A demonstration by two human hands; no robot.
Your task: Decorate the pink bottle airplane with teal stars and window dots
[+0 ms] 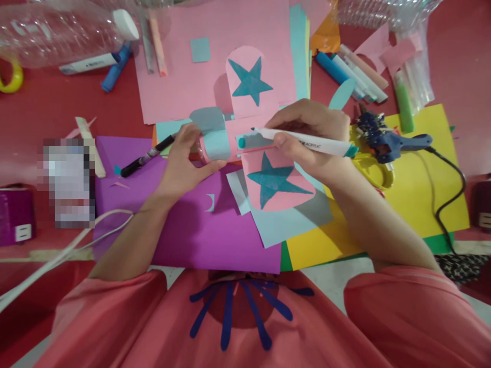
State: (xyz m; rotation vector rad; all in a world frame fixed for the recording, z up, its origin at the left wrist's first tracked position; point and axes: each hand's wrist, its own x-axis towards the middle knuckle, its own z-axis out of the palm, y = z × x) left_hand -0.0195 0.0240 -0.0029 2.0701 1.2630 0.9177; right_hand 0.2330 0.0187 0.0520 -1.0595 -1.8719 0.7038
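Beyond left fingers [186, 137], capped clear bottle [65, 37]

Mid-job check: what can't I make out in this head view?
All in the head view:
Pink tube: the part behind the left hand.
Black pen: its right end, also behind that hand.
White marker: whether its tip touches anything; the downward angle hides any gap.
Bottle: its far end, cut off by the left edge.
Yellow ring: likewise cut off.
Pixelated item: blurred out.
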